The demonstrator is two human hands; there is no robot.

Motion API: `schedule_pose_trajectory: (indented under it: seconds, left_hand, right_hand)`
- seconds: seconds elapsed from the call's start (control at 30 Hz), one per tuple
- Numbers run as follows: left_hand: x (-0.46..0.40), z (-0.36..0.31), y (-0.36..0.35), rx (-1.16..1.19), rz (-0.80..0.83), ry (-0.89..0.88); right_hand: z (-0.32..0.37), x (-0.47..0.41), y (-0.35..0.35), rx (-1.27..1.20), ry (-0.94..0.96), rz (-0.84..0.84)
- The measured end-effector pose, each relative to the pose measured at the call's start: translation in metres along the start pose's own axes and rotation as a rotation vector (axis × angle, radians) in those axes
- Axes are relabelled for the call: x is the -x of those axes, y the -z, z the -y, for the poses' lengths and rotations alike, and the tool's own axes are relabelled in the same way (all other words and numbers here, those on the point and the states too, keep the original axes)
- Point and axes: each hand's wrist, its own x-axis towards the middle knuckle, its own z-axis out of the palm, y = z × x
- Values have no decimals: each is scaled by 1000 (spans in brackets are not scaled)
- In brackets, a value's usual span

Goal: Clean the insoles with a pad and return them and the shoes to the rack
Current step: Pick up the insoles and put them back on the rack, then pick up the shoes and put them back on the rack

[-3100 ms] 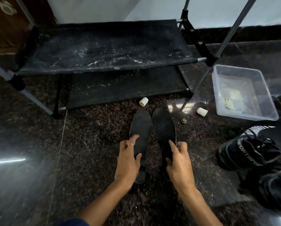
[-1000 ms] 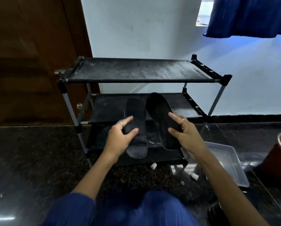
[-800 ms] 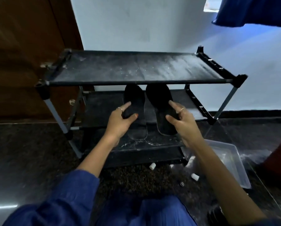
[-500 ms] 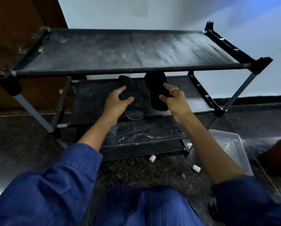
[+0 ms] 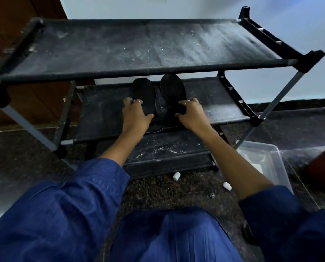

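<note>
rack shelves [image 5: 139, 48]: black matt cloth, dusty white specks
rack poles [image 5: 282, 91]: smooth grey metal, black plastic joints
insoles [image 5: 144, 93]: matt black, foam-like
floor [image 5: 16, 167]: glossy speckled stone
tub [image 5: 271, 163]: clear plastic
sleeves [image 5: 63, 214]: blue cloth

Clear tub [image 5: 271, 165] on the dark floor [image 5: 25, 167], right. Two white caps [image 5: 176, 176] and a small round bit [image 5: 212, 195] lie near it.

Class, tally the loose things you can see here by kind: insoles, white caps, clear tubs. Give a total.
Insoles: 2, left insole and right insole, on the rack's middle shelf
White caps: 2
Clear tubs: 1
Total: 5
</note>
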Motion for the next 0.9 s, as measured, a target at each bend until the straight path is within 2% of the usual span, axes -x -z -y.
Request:
schedule_pose_trajectory:
  seconds: [0.2, 0.3, 0.4, 0.57, 0.67, 0.77, 0.9]
  left_hand:
    - [30, -7, -2, -140, -107, -53]
    - [59, -17, -3, -126, -136, -205]
    - [101, -32, -13, -76, -134, -386]
    - [177, -48, -62, -102, 143, -585]
    - [217, -55, -98, -151, 283, -674]
    - [246, -62, -126, -234, 438, -727]
    - [270, -72, -164, -395, 629, -756]
  right_hand:
    - [-9, 37, 17, 24, 63, -44]
    - [-28, 87, 33, -3, 31, -88]
    - [-59, 153, 47, -102, -87, -152]
    - [-115, 252, 68, -330, -424, -315]
    - [-158, 293, 74, -322, -619, -465]
    - [-196, 319, 77, -319, -770, -612]
    - [-243, 332, 77, -501, -972, -734]
